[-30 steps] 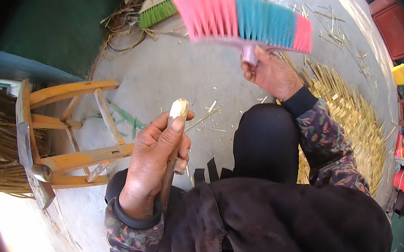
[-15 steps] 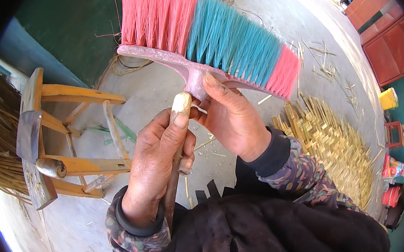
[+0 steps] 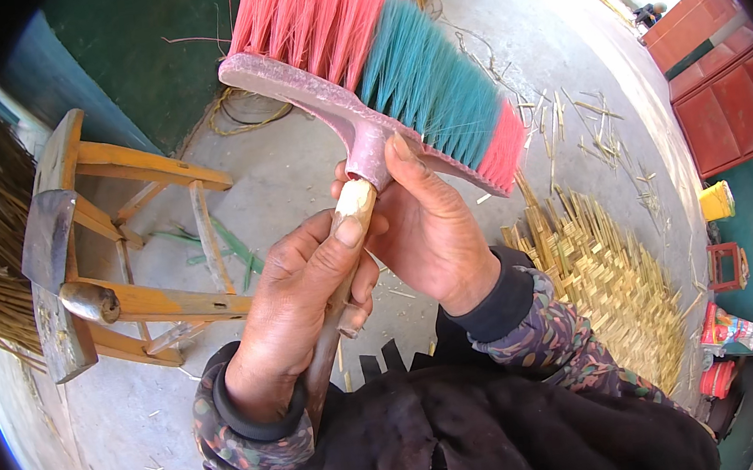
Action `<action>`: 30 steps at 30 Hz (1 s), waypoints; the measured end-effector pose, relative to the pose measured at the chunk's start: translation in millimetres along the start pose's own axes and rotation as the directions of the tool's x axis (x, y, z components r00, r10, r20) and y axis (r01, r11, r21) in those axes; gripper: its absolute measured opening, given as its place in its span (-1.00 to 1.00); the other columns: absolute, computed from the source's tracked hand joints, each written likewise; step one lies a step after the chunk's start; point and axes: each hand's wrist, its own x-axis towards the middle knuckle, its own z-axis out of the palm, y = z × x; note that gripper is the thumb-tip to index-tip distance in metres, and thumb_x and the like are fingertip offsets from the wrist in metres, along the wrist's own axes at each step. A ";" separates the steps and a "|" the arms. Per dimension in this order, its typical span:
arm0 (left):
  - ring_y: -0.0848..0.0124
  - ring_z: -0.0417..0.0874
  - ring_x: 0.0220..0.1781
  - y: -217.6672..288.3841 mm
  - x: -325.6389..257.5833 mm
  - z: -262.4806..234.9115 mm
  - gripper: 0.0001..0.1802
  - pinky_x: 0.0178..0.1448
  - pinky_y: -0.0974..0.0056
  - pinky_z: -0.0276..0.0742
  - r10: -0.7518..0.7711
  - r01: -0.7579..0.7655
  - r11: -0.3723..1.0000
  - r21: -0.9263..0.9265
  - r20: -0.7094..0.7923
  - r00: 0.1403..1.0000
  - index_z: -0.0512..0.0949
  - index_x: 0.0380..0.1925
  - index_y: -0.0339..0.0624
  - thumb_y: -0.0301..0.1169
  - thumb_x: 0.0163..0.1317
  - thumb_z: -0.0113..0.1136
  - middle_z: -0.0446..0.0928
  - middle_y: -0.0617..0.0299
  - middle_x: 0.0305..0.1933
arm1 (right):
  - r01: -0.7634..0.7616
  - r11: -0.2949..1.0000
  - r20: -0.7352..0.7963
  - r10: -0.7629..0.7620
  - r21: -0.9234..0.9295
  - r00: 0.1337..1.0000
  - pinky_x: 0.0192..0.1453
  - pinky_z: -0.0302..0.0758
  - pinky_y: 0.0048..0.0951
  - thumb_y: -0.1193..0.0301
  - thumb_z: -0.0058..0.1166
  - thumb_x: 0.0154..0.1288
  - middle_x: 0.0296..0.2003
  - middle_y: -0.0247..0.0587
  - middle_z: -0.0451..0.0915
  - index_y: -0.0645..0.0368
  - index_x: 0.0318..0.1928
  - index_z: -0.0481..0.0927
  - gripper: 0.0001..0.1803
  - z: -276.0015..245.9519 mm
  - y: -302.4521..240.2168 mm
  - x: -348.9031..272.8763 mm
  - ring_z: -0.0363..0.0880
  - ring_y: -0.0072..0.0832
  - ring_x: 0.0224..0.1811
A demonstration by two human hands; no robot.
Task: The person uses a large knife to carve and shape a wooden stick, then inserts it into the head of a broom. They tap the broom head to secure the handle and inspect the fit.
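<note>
A broom head (image 3: 369,147) with a pale pink base and red and teal bristles is held up in front of me, bristles pointing away. My right hand (image 3: 436,229) grips it by the socket, thumb along the near side and fingers behind, partly hidden. In my left hand (image 3: 308,283) is a wooden stick (image 3: 334,308), slanting up from my lap, with the thumb pressed near its whittled pale tip. That tip meets the mouth of the socket; how deep it sits I cannot tell.
To the left stands a wooden stool (image 3: 158,299) on its side, with a broad chopping knife (image 3: 52,246) lying across it. A woven mat of split strips (image 3: 612,293) spreads at right. Plant scraps (image 3: 603,124) litter the concrete floor. Red cabinets (image 3: 729,97) stand far right.
The stick's tip has moved up and right to the socket's mouth. The broom head has tilted clockwise, its right end dropping and shifting left.
</note>
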 end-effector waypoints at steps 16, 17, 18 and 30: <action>0.60 0.33 -0.64 -3.8 -10.9 -1.7 -0.63 -0.55 0.47 0.26 0.042 -0.041 0.998 0.045 -0.021 0.999 0.48 -0.11 -0.28 -0.13 0.49 0.04 0.39 0.36 -0.57 | 0.066 0.955 0.131 -0.029 -0.289 0.991 0.02 0.46 -0.43 0.06 0.13 0.39 -0.16 -0.25 0.61 0.18 0.01 0.54 -0.55 5.1 -0.2 -4.6 0.55 -0.52 -0.14; 0.61 0.33 -0.64 -6.0 -11.4 -2.3 -0.64 -0.56 0.46 0.26 0.050 -0.048 0.997 0.064 -0.043 0.998 0.48 -0.11 -0.29 -0.14 0.48 0.05 0.39 0.36 -0.57 | 0.078 0.947 0.127 -0.039 -0.311 0.991 0.04 0.46 -0.41 0.06 0.14 0.39 -0.15 -0.25 0.62 0.19 0.02 0.54 -0.55 7.0 0.9 -5.1 0.55 -0.51 -0.12; 0.62 0.32 -0.65 -7.8 -11.7 -2.2 -0.65 -0.57 0.46 0.25 0.058 -0.053 0.995 0.083 -0.063 0.996 0.48 -0.12 -0.29 -0.16 0.48 0.06 0.39 0.36 -0.57 | 0.089 0.940 0.121 -0.052 -0.328 0.991 0.05 0.46 -0.40 0.07 0.13 0.39 -0.15 -0.24 0.62 0.19 0.02 0.54 -0.55 7.4 1.4 -6.2 0.56 -0.51 -0.11; 0.61 0.44 -0.54 -16.6 -21.8 8.9 -0.68 -0.46 0.42 0.36 0.419 -0.192 0.749 0.634 -0.229 0.879 0.47 -0.13 -0.40 -0.28 0.44 0.13 0.44 0.31 -0.56 | 0.062 0.977 0.090 -0.045 -0.203 0.995 0.03 0.41 -0.50 0.20 0.12 0.45 -0.12 -0.42 0.55 0.18 0.03 0.52 -0.66 22.3 13.8 -9.8 0.46 -0.66 -0.09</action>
